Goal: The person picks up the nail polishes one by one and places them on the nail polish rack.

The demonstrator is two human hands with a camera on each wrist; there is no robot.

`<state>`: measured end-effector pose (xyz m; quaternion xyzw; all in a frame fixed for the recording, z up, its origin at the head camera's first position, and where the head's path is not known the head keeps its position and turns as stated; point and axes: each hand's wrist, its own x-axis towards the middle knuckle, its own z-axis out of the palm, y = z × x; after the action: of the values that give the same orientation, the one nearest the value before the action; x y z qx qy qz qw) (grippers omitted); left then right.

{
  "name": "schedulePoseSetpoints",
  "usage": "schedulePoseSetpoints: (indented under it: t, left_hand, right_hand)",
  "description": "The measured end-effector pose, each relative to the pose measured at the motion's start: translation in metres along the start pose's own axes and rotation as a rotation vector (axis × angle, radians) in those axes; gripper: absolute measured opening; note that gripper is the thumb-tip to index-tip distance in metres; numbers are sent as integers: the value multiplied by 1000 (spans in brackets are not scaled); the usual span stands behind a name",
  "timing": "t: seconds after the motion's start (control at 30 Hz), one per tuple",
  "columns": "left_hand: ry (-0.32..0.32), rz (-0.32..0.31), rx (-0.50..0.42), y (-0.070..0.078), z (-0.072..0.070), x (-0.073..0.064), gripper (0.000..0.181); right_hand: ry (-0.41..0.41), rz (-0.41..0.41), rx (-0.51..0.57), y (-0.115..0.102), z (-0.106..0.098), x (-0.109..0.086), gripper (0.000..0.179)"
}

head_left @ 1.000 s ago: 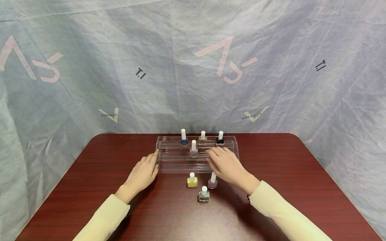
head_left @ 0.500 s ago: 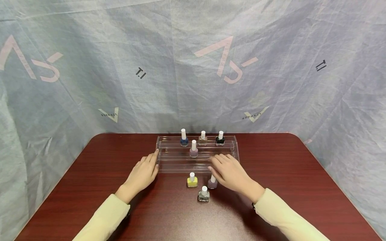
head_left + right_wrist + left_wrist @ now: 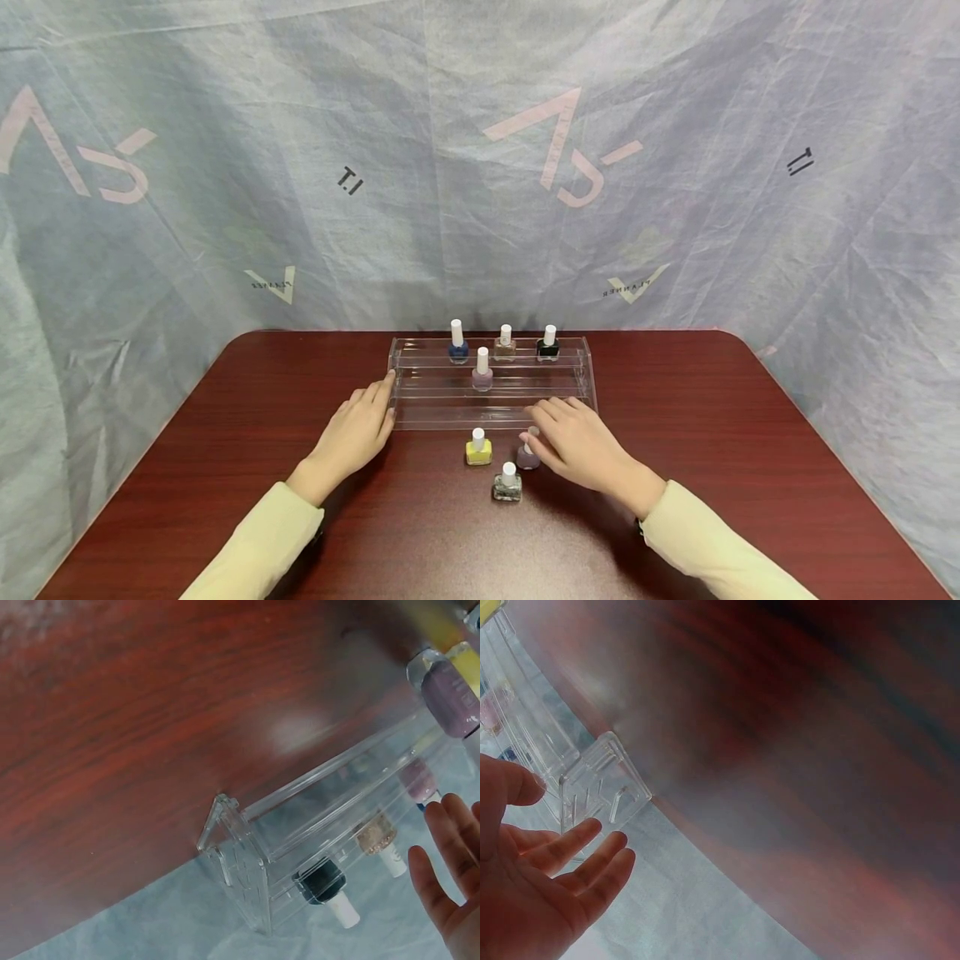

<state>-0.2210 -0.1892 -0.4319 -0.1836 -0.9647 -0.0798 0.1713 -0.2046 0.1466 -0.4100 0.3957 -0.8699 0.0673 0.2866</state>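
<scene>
A clear acrylic tiered rack (image 3: 427, 413) stands on the table. My left hand (image 3: 351, 435) is at its left side, fingers extended by the end panel (image 3: 604, 787). My right hand (image 3: 583, 443) hovers at the rack's front right, loosely bent fingers holding nothing. Its thumb overlaps a mauve nail polish bottle (image 3: 527, 457) in the head view, partly hiding the white cap. Beside that bottle on the table stand a yellow nail polish bottle (image 3: 478, 452) and a grey glittery one (image 3: 507, 486).
On the rack's top tier stand a blue bottle (image 3: 458, 350), a beige glittery bottle (image 3: 505, 348) and a black bottle (image 3: 547, 349). A pale lilac bottle (image 3: 482, 379) is one tier lower. Behind the dark red table (image 3: 300, 367) hangs a grey cloth (image 3: 420, 208).
My right hand has drawn back from the rack's middle tier toward the front and slightly right, down to the mauve bottle. The left hand has stayed at the rack's side.
</scene>
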Motion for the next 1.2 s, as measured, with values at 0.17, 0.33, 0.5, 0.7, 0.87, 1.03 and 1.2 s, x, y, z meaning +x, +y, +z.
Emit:
schedulePoseSetpoints:
  t: [0.17,0.33,0.5,0.7,0.87,1.03,1.2]
  left_hand:
    - [7,-2,3,0,1,0,58]
    - [6,0,8,0,2,0,58]
    - [3,1,7,0,2,0,57]
    - [-7,-5,-6,0,1,1,57]
    - [-13,-12,-5,1,1,0,57]
    - [-14,-8,-7,0,1,1,57]
    - [-18,-8,-11,-1,2,1,57]
  right_hand:
    - [-7,-12,-5,-1,0,-3,30]
    - [1,-32,-12,-1,2,-5,30]
    - [19,-56,5,-2,5,-7,28]
    - [12,-68,-2,-4,5,-10,25]
    - [15,-76,-6,-4,6,-11,25]
    - [29,-81,-3,-3,7,-11,26]
    - [35,-73,11,-5,7,-11,24]
